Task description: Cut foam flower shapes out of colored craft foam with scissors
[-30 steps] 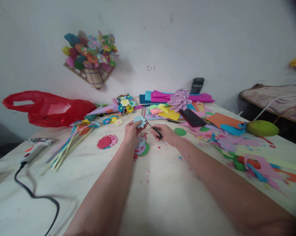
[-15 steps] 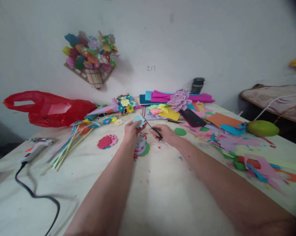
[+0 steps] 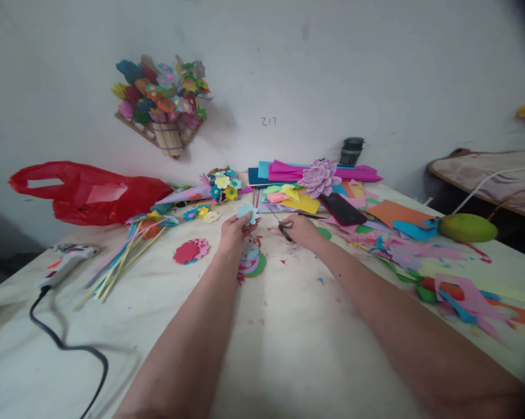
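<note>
A light blue paper flower (image 3: 247, 214) with a scalloped edge is pinched in my left hand (image 3: 235, 231), above the table. My right hand (image 3: 302, 230) is closed round the dark handles of a pair of scissors (image 3: 284, 231), whose blades point up and left, apart from the flower. Below my left hand lie overlapping paper circles (image 3: 251, 265) in blue, purple and green, with red scraps around them. Left of these sits a small pile of red and pink scalloped paper flowers (image 3: 190, 251).
A glue gun (image 3: 65, 266) with a black cord and several paper strips (image 3: 120, 262) lie at left, near a red plastic bag (image 3: 92, 195). Paper sheets, a phone (image 3: 341, 209), a purple flower (image 3: 320, 178), scraps (image 3: 458, 297) and a green mango-like fruit (image 3: 468, 227) occupy the back and right.
My right hand has drawn the scissors to the right, away from the blue paper flower. My left hand holds the flower in nearly the same place.
</note>
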A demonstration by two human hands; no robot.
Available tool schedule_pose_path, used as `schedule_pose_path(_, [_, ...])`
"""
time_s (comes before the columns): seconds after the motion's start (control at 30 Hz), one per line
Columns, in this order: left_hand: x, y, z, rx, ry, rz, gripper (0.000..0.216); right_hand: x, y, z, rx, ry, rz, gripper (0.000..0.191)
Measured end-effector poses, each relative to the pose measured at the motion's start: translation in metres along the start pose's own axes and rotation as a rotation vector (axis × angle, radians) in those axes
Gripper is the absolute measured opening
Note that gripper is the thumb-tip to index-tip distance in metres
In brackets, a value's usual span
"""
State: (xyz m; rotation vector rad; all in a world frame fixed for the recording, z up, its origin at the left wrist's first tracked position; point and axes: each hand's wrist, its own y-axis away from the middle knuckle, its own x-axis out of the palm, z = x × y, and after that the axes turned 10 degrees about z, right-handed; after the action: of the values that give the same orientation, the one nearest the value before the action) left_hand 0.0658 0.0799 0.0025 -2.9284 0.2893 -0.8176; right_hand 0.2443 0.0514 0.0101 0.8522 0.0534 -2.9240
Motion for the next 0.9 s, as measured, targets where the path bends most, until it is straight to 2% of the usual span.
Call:
schedule_pose_path(0.07, [0.001, 0.0, 0.0, -0.002, 0.002, 0.007, 0.024, -0.002, 0.001, 0.002, -0.012, 0.3, -0.057, 0.027])
schedule_pose_path(0.17, [0.002, 0.0, 0.001, -0.006, 0.005, 0.029, 0.024, -0.003, 0.006, 0.009, -0.007, 0.546, -0.017, 0.029])
schedule_pose_path(0.33, [0.005, 0.001, 0.003, -0.021, 0.002, 0.054, 0.026, 0.002, 0.015, 0.019, 0.029, 0.746, 0.05, 0.028])
schedule_pose_path(0.47, [0.008, 0.002, 0.002, -0.047, -0.02, 0.053, 0.028, 0.0, 0.017, 0.023, 0.045, 0.766, 0.16, 0.027])
schedule_pose_path(0.57, [0.011, 0.004, 0.002, -0.072, -0.061, 0.058, 0.031, -0.005, 0.014, 0.024, -0.003, 0.578, 0.127, 0.025])
schedule_pose_path(0.7, [0.015, 0.005, 0.005, -0.083, -0.169, 0.089, 0.035, -0.005, 0.008, 0.026, -0.049, -0.012, 0.049, 0.037])
schedule_pose_path(0.8, [0.019, 0.007, 0.005, -0.084, -0.234, 0.109, 0.039, -0.001, 0.008, 0.028, -0.082, -0.251, 0.025, 0.024])
schedule_pose_path(0.9, [0.023, 0.011, 0.004, -0.1, -0.28, 0.122, 0.042, 0.003, 0.01, 0.03, -0.127, -0.378, 0.006, 0.018])
